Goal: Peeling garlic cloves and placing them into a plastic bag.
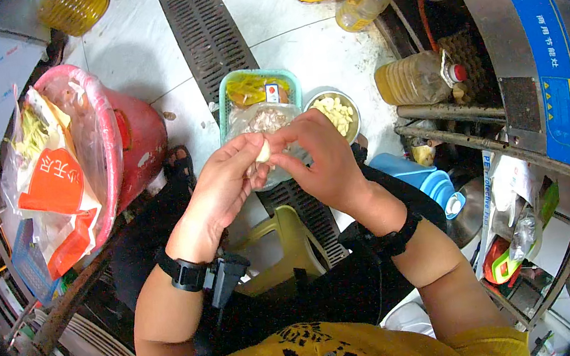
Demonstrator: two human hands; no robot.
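A pale peeled garlic clove (pixel 263 152) is pinched in the fingertips of my left hand (pixel 233 171). From the other side, the thumb and forefinger of my right hand (pixel 326 159) close on the same clove. Below the hands, a clear plastic bag (pixel 248 121) holds whitish, papery pieces, too blurred to tell apart. It rests in a mint-green plastic basket (pixel 222 100), along with a yellowish bag (pixel 253 92) that bears a label. Right of the basket stands a steel bowl (pixel 356 116) of peeled garlic cloves (pixel 337 113), partly hidden by my right hand.
At left stands a red plastic bucket (pixel 144 136) lined with a bag of refuse. A slotted drain grate (pixel 202 28) crosses the tiled floor. Oil bottles (pixel 407 83), a blue jug (pixel 413 178) and a steel stove (pixel 505 17) are at right. A plastic stool (pixel 291 230) sits between my knees.
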